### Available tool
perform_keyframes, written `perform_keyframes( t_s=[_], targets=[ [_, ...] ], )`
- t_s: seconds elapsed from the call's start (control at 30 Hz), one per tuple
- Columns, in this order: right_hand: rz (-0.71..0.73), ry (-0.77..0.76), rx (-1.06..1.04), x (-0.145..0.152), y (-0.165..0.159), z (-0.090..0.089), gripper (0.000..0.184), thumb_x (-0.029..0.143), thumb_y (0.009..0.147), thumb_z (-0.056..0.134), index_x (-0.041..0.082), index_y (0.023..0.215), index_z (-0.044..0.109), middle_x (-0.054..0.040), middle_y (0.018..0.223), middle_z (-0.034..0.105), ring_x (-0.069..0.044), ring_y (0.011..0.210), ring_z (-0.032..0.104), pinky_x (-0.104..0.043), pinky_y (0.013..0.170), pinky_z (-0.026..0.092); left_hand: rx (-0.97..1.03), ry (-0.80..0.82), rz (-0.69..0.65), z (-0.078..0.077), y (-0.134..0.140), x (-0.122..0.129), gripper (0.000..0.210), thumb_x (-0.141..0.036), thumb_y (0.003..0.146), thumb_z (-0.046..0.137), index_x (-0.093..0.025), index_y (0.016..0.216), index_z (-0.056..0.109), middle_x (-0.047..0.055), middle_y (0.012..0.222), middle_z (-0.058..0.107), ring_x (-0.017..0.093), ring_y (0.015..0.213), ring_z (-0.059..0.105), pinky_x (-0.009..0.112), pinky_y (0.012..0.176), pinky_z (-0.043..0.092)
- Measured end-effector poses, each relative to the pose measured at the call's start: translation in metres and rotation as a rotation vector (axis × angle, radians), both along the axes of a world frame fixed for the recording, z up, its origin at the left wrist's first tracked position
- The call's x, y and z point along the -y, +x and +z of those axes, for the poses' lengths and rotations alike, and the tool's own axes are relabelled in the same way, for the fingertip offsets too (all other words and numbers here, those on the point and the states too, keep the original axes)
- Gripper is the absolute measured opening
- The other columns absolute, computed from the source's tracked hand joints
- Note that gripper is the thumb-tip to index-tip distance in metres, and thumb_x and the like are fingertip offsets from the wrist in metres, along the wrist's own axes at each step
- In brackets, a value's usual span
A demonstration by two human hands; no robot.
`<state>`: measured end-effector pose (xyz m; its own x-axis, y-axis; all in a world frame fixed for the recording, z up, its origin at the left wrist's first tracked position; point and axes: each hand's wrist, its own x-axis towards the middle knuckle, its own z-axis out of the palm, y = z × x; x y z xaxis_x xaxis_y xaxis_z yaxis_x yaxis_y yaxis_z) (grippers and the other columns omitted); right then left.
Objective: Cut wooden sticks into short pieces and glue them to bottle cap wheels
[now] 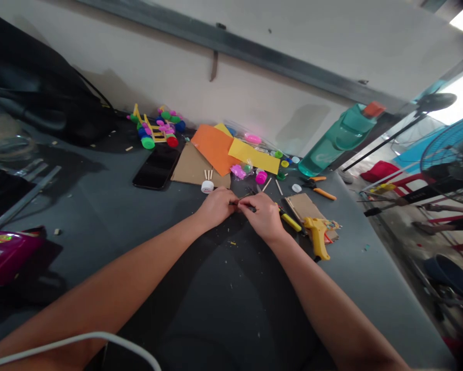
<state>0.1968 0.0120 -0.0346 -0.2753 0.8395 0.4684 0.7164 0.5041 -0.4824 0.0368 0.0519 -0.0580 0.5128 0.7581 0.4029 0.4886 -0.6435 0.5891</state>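
Observation:
My left hand (217, 208) and my right hand (265, 214) meet fingertip to fingertip over the dark table (185, 288). Both are closed in a pinch around something small and dark, mostly hidden by the fingers. A pointed, blade-like tip (258, 188) shows just beyond my right fingers; whether it is held I cannot tell. Just past my left hand stands a white bottle cap (207, 186), near several short wooden sticks (209, 174) on brown cardboard (185, 170). By my right wrist lies a yellow-handled cutter (291, 221).
A yellow glue gun (317, 237) rests against a cardboard piece (304, 207) at right, with orange-handled pliers (320, 189) behind. A phone (156, 167), colourful wheeled toys (154, 131), orange paper (216, 147) and a leaning teal bottle (334, 144) line the back. A white cable (100, 336) crosses my left forearm.

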Motion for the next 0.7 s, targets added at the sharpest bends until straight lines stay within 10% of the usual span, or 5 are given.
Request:
perform_keyframes(
  t_s=[0.7],
  targets=[
    [0.167, 0.054, 0.272, -0.006, 0.035, 0.000, 0.060, -0.003, 0.074, 0.039, 0.039, 0.111, 0.060, 0.0059, 0.127, 0.052, -0.023, 0.112, 0.043, -0.049, 0.092, 0.041, -0.043, 0.012, -0.040, 0.002, 0.001, -0.005, 0.013, -0.024, 0.075, 0.063, -0.019, 0.065, 0.069, 0.001, 0.067, 0.064, 0.016, 0.072, 0.056, 0.031, 0.072, 0.040]
  ],
)
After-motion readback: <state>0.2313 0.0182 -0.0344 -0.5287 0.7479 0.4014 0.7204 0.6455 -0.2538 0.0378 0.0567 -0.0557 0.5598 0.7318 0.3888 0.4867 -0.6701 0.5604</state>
